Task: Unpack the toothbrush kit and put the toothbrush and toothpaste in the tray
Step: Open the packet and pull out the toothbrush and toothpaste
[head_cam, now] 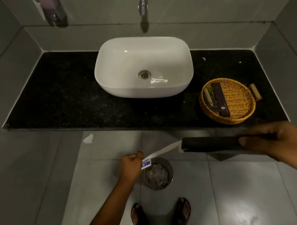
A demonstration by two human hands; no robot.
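Observation:
My right hand (272, 139) grips one end of a long dark kit box (210, 143), held level in front of the counter edge. My left hand (131, 163) is closed on a white toothbrush (164, 151) and a small blue-and-white toothpaste tube (146, 164). The toothbrush runs from my left fist up to the open left end of the box, with its far end still at the box mouth. A round wicker tray (236, 100) sits on the black counter at the right and holds dark boxes and small tubes.
A white basin (143, 65) stands mid-counter under a chrome tap (142, 3). A metal waste bin (158, 173) with crumpled paper sits on the floor below my left hand. My sandalled feet are at the bottom. A small bottle (255, 91) lies beside the tray.

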